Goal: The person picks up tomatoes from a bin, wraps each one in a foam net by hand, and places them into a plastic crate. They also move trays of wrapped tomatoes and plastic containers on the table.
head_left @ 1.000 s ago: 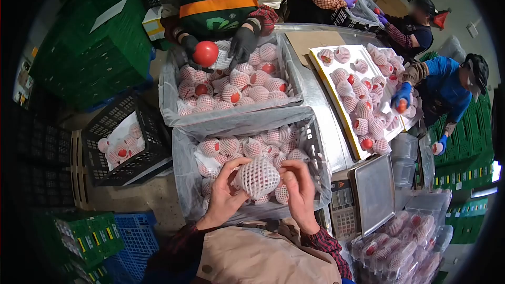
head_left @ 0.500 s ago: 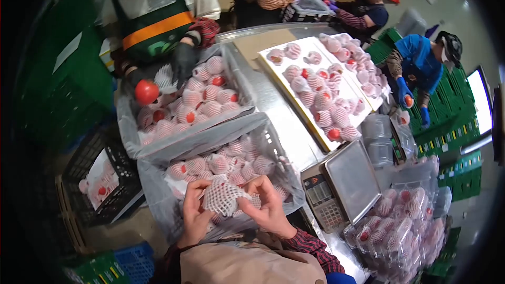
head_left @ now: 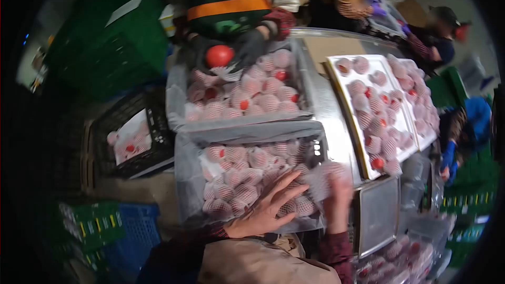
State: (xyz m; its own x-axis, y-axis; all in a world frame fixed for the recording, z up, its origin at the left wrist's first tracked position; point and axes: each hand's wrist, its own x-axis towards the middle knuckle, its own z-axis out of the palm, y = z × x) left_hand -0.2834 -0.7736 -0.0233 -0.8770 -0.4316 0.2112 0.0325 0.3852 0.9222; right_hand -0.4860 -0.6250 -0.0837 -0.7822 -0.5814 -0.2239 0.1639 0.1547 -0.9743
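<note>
My left hand (head_left: 267, 206) lies over the near lined crate (head_left: 192, 179), fingers spread and nothing held. Beneath and beyond it are several red fruits in white foam nets (head_left: 231, 177). At the crate's right edge my right hand (head_left: 339, 200) is raised and smeared by motion. It grips a white foam net sleeve (head_left: 320, 180), which looks limp; whether anything is inside cannot be made out. Across from me, a co-worker's dark-gloved hands (head_left: 247, 50) hold a bare red fruit (head_left: 219, 56) and a foam net above the far crate (head_left: 176, 94).
A white tray of netted fruit (head_left: 363, 150) rests on the metal table (head_left: 331, 110). Close to my right are a scale's metal plate (head_left: 377, 213) and clear packs of fruit (head_left: 394, 260). A black crate (head_left: 105, 142) and blue crate (head_left: 134, 226) stand left. Other people work at upper right.
My hands have parted: the left has opened over the fruit, while the right has swung right with the foam net. My view has turned left. The co-worker's hands have come together around the red fruit.
</note>
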